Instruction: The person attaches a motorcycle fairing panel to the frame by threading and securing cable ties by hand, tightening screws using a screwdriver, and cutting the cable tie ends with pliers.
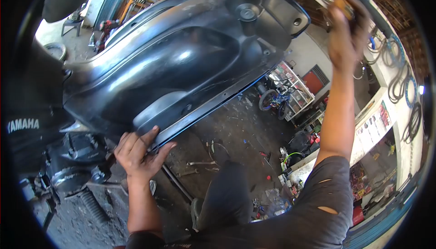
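A glossy dark plastic motorcycle leg shield (181, 60) spans the upper left of the view, with a blue edge along its lower side. My left hand (138, 153) grips the panel's lower rear corner, fingers on its face and thumb by the edge. Past the panel's other end, my right hand (347, 35) is raised, its fingers curled and blurred around a small yellow-orange object (346, 9) whose kind I cannot make out. Below and left of the panel sits the dark engine (75, 162), under a cover marked YAMAHA (23, 124).
Tools (200, 163) lie on the dirty floor near my leg (229, 194). A small blue bike (277, 100) stands by a glass display case (295, 88). Cables and hoses (399, 81) hang on the right wall. A stool (71, 25) stands at the far left.
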Demonstrator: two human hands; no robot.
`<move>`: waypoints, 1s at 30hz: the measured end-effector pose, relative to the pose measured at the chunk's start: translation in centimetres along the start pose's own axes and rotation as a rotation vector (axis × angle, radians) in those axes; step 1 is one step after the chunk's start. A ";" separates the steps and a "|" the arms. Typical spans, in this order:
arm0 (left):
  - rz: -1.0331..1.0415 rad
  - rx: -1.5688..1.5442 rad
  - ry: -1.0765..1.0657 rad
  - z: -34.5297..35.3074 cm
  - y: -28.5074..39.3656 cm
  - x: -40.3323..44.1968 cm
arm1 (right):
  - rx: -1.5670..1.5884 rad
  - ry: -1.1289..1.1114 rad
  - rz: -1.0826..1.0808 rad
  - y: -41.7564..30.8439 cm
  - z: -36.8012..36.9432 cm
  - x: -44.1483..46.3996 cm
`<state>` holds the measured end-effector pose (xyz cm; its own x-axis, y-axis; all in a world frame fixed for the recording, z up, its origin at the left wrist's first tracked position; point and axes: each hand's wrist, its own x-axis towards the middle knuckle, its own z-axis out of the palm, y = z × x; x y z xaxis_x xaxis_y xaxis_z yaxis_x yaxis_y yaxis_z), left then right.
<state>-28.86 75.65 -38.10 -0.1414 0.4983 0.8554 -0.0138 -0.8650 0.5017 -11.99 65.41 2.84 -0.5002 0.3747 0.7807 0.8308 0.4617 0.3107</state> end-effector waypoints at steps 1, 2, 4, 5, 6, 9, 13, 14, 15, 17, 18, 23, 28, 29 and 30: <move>0.000 -0.013 -0.014 -0.3 0.0 0.2 | 0.000 0.083 0.082 -2.9 -0.6 -1.9; -0.013 -0.017 -0.030 -0.6 0.1 0.3 | 0.081 0.017 0.087 -4.5 -1.2 -4.8; 0.008 -0.036 0.000 -0.4 0.1 0.4 | -0.291 -0.292 -0.055 -9.1 1.8 -9.5; 0.041 -0.063 0.026 -0.3 0.1 0.6 | -0.387 -0.387 0.068 -10.7 3.5 -11.9; 0.051 -0.064 0.019 -0.5 0.4 0.9 | -0.394 -0.418 0.167 -10.8 4.9 -13.8; 0.043 -0.093 -0.012 -0.6 1.0 1.1 | -0.378 -0.415 0.256 -8.9 6.9 -17.9; 0.005 -0.160 -0.099 -1.9 0.2 0.2 | -0.240 -0.088 0.305 -8.7 6.6 -18.3; 0.040 -0.183 -0.096 -1.5 -0.5 -0.2 | -0.242 -0.019 0.398 -8.3 6.4 -19.4; 0.052 -0.191 -0.102 -1.3 -0.5 -0.3 | -0.238 0.053 0.490 -7.8 6.3 -20.4; 0.031 -0.195 -0.072 -0.9 -0.4 -0.2 | -0.228 0.202 0.657 -6.2 5.7 -20.2; 0.053 -0.179 -0.003 -0.5 -0.4 -0.2 | -0.203 0.241 0.709 -5.4 5.2 -19.8; -0.105 -0.424 0.537 0.3 2.1 -1.2 | -0.285 0.097 0.399 -4.1 2.9 -16.3; 0.012 -0.265 0.218 0.5 9.1 4.1 | -0.161 -0.001 0.271 -3.3 1.1 -14.7; 0.023 -0.226 0.125 2.2 11.3 6.5 | -0.126 -0.042 0.292 -3.2 0.9 -14.6; 0.096 -0.206 0.064 4.1 12.6 8.3 | -0.136 -0.050 0.287 -2.9 0.7 -14.5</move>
<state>-26.16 69.14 -24.11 -0.2142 0.4141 0.8847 -0.1977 -0.9053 0.3759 -7.29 59.17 -9.73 -0.2487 0.5146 0.8206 0.9631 0.2210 0.1534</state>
